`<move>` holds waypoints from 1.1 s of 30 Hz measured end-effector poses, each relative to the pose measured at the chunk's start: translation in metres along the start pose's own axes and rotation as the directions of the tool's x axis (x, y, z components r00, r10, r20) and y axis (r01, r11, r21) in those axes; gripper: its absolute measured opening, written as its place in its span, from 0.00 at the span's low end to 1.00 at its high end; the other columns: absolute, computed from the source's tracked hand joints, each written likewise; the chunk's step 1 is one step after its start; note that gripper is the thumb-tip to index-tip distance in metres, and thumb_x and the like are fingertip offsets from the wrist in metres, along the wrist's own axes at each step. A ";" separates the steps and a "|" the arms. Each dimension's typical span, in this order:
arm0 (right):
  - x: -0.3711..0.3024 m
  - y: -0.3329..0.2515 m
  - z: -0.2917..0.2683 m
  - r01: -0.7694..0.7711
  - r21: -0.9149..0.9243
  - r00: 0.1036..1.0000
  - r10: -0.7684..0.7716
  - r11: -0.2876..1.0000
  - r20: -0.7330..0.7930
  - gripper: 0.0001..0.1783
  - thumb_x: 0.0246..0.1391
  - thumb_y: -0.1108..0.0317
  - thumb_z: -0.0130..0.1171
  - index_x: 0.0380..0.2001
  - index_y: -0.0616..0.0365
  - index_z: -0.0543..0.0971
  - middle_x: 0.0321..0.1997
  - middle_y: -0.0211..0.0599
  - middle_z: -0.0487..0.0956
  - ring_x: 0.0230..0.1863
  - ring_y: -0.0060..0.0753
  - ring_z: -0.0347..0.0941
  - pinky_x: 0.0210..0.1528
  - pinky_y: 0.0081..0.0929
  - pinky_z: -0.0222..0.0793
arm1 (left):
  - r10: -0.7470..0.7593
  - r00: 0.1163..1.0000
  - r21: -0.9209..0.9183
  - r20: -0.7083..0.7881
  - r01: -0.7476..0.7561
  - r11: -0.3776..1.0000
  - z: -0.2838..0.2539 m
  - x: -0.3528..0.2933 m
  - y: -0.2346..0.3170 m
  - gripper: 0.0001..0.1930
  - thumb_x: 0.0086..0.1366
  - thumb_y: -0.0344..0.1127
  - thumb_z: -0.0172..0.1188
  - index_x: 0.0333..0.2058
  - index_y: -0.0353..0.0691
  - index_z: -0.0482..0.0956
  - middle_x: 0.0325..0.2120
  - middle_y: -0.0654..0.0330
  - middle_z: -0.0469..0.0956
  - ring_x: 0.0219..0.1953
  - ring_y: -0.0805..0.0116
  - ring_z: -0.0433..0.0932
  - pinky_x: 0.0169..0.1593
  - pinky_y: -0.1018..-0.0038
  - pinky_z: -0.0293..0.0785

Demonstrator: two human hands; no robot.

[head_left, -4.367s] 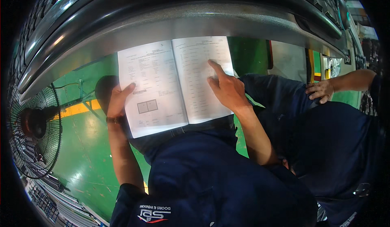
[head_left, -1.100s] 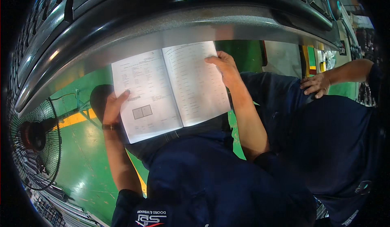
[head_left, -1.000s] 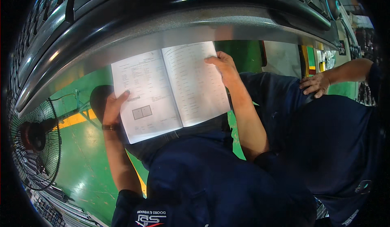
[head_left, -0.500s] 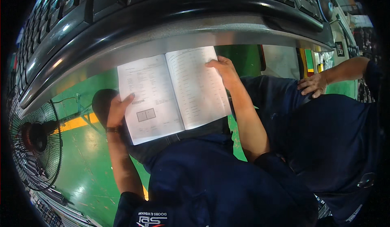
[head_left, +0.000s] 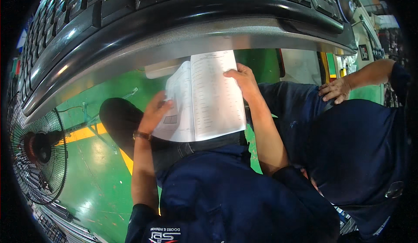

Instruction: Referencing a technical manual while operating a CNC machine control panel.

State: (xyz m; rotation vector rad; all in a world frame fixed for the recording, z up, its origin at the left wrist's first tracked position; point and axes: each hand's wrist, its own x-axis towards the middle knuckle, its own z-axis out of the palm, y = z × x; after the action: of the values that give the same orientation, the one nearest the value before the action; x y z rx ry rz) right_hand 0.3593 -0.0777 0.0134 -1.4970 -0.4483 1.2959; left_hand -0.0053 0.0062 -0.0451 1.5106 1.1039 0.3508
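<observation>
An open booklet of white printed sheets [head_left: 217, 97] lies above my lap, under the front of the keyboard. My right hand [head_left: 244, 81] is closed on its right edge, thumb flat on the page and the other fingers behind. On the other side, my left hand [head_left: 155, 112] is closed at the outer edge of the left page, thumb over the paper. That page bows and stands partly raised, showing a small boxed drawing near its lower part. A watch or band circles my left wrist.
A black keyboard [head_left: 183, 12] on a grey ledge [head_left: 191, 40] spans the top. At left stands a caged fan [head_left: 40, 147]. Beside me on the right sits another person in dark clothes [head_left: 352, 147], a hand on the thigh. The green floor [head_left: 93, 156] has yellow lines.
My left hand has moved right and inward, folding the left page toward the middle. The booklet's left side now looks narrower and curved. My right hand has barely moved.
</observation>
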 end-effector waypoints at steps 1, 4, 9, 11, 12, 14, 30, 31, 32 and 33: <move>-0.004 0.001 -0.006 0.035 0.019 0.999 -0.034 0.999 -0.024 0.15 0.51 0.74 0.65 0.42 0.68 0.81 0.36 0.38 0.84 0.33 0.27 0.79 0.39 0.24 0.74 | -0.041 0.996 -0.092 0.083 0.049 0.995 0.017 0.001 0.021 0.38 0.67 0.49 0.69 0.68 0.34 0.65 0.59 0.47 0.74 0.59 0.58 0.75 0.60 0.65 0.74; -0.016 0.000 -0.006 0.091 0.055 0.995 -0.089 0.994 -0.042 0.15 0.51 0.74 0.65 0.42 0.69 0.79 0.36 0.39 0.83 0.32 0.27 0.79 0.37 0.24 0.74 | -0.102 0.973 -0.168 0.205 0.138 0.976 0.047 0.003 0.044 0.41 0.67 0.50 0.68 0.70 0.33 0.62 0.63 0.44 0.71 0.63 0.55 0.71 0.64 0.62 0.70; -0.037 -0.004 -0.022 0.157 0.069 0.981 -0.148 0.985 -0.128 0.12 0.53 0.77 0.62 0.41 0.65 0.78 0.37 0.38 0.83 0.34 0.24 0.78 0.39 0.22 0.74 | -0.055 0.977 -0.085 0.208 0.074 0.994 0.072 0.014 0.069 0.50 0.64 0.54 0.70 0.72 0.31 0.55 0.65 0.41 0.68 0.67 0.49 0.68 0.69 0.58 0.65; -0.042 -0.005 -0.035 0.161 0.048 0.980 -0.154 0.986 -0.129 0.11 0.53 0.76 0.62 0.41 0.65 0.78 0.38 0.38 0.83 0.34 0.24 0.78 0.40 0.21 0.74 | 0.004 0.993 0.061 0.119 -0.012 0.998 0.077 0.019 0.078 0.54 0.58 0.56 0.75 0.72 0.31 0.55 0.67 0.37 0.63 0.70 0.46 0.64 0.71 0.57 0.62; -0.044 -0.006 -0.037 0.169 0.032 0.979 -0.164 0.985 -0.120 0.11 0.52 0.76 0.63 0.41 0.65 0.78 0.38 0.38 0.83 0.34 0.23 0.79 0.40 0.21 0.74 | 0.004 0.993 0.064 0.120 -0.012 0.998 0.077 0.023 0.076 0.54 0.58 0.56 0.75 0.72 0.31 0.55 0.67 0.37 0.63 0.70 0.46 0.64 0.71 0.57 0.62; -0.043 -0.006 -0.038 0.176 0.049 0.979 -0.169 0.983 -0.113 0.12 0.52 0.76 0.63 0.41 0.64 0.78 0.38 0.38 0.83 0.34 0.23 0.79 0.40 0.21 0.74 | 0.284 0.958 0.295 -0.032 -0.263 0.919 0.078 0.035 0.074 0.57 0.52 0.56 0.79 0.72 0.34 0.57 0.69 0.35 0.60 0.72 0.43 0.58 0.73 0.53 0.58; -0.038 0.006 -0.056 0.167 0.101 0.984 -0.159 0.981 -0.081 0.16 0.52 0.76 0.65 0.46 0.62 0.80 0.43 0.35 0.85 0.39 0.23 0.79 0.47 0.23 0.74 | 0.108 0.955 0.354 0.278 -0.206 0.912 0.075 0.136 0.178 0.40 0.47 0.63 0.78 0.53 0.42 0.83 0.52 0.51 0.82 0.57 0.54 0.78 0.61 0.59 0.74; -0.036 0.007 -0.055 0.180 0.137 0.982 -0.170 0.974 -0.078 0.16 0.53 0.76 0.65 0.46 0.62 0.79 0.42 0.34 0.84 0.38 0.23 0.79 0.46 0.23 0.75 | 0.113 0.965 0.367 0.235 -0.196 0.909 0.075 0.138 0.172 0.39 0.47 0.64 0.79 0.51 0.42 0.84 0.50 0.51 0.84 0.56 0.54 0.79 0.60 0.59 0.74; -0.035 0.008 -0.055 0.178 0.138 0.983 -0.169 0.974 -0.074 0.16 0.53 0.76 0.65 0.46 0.62 0.79 0.42 0.34 0.84 0.38 0.23 0.79 0.46 0.23 0.75 | 0.111 0.966 0.369 0.232 -0.193 0.909 0.075 0.140 0.165 0.39 0.47 0.64 0.79 0.51 0.42 0.84 0.50 0.51 0.84 0.56 0.54 0.79 0.60 0.59 0.74; -0.035 0.010 -0.062 0.149 0.163 0.988 -0.142 0.975 -0.056 0.16 0.54 0.76 0.65 0.46 0.62 0.79 0.41 0.33 0.84 0.38 0.22 0.79 0.46 0.22 0.75 | 0.132 0.967 0.428 0.216 -0.215 0.878 0.078 0.141 0.165 0.37 0.47 0.63 0.79 0.49 0.42 0.85 0.48 0.51 0.84 0.55 0.53 0.79 0.60 0.59 0.73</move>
State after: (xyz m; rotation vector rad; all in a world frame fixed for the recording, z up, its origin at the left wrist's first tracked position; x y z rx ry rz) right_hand 0.3983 -0.1378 0.0131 -1.3251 -0.4032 1.1542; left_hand 0.1964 0.0888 0.0301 2.0190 0.9427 0.0741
